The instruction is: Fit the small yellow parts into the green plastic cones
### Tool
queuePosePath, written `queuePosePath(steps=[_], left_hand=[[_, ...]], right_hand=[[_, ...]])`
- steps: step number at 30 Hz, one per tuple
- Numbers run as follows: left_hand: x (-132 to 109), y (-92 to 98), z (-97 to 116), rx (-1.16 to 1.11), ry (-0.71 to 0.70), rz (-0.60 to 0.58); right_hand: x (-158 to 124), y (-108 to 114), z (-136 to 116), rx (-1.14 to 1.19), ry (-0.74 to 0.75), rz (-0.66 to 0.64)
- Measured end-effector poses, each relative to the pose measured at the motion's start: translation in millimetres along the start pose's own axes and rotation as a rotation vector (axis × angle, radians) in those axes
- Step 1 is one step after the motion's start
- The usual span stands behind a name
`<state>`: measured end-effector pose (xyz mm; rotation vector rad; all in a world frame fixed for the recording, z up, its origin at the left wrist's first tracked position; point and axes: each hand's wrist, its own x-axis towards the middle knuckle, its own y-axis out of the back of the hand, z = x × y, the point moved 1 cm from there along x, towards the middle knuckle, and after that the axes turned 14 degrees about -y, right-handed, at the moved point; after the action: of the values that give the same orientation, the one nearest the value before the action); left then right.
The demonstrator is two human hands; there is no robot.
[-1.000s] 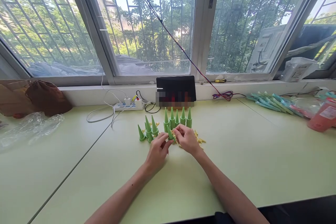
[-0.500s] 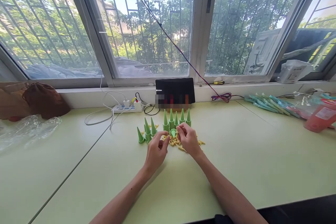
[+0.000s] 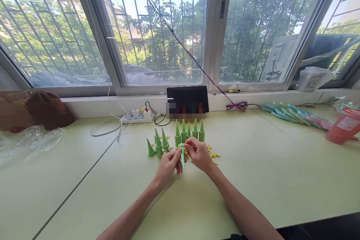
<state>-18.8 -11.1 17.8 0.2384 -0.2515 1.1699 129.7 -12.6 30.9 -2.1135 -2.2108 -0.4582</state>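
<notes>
A green cone [image 3: 182, 158] with its tip pointing down is pinched in my left hand [image 3: 168, 165]. My right hand [image 3: 199, 154] has its thumb and forefinger pressed together at the cone's wide end; whether they grip the cone or a small part is too small to tell. Behind my hands stand several upright green cones [image 3: 195, 130], some on ribbed green bases. Another group of green cones [image 3: 158, 141] stands left, beyond my left hand. Small yellow pieces [image 3: 213, 154] lie scattered by my right hand, partly hidden by it.
A black tablet [image 3: 187, 99] leans by the window sill, with a white power strip [image 3: 136, 119] and cables to its left. Plastic wrap [image 3: 36, 138] and a brown bag [image 3: 48, 109] lie at left. A red cup [image 3: 345, 125] and teal packets [image 3: 292, 114] are at right.
My left hand has closed on a green cone, which is now turned tip down nearer to me. My right hand has moved slightly down and left to its wide end.
</notes>
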Motion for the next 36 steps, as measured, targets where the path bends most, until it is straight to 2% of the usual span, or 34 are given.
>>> queuePosePath(steps=[9,18,25,29,32,36], left_hand=[[-0.1,1.1,-5.5,0.106,-0.067,-0.025],[-2.5,-0.3,-1.3,0.262,-0.175,0.037],[-2.8,0.8,1.3,0.381,-0.305,0.057],[-3.5,2.2,2.8,0.466,-0.389,0.051],[-2.7,2.7,5.0,0.504,-0.410,0.034],[-0.1,1.3,7.9,0.526,-0.389,0.063]], right_hand=[[1.7,0.2,2.3,-0.059,0.007,0.054],[1.9,-1.3,3.7,-0.055,-0.007,0.094],[2.1,-0.3,3.9,0.006,-0.073,0.056],[5.0,-0.3,9.5,0.089,-0.181,-0.019],[6.8,-1.1,13.6,0.148,-0.252,-0.074],[8.0,-2.0,14.1,0.195,-0.229,-0.032]])
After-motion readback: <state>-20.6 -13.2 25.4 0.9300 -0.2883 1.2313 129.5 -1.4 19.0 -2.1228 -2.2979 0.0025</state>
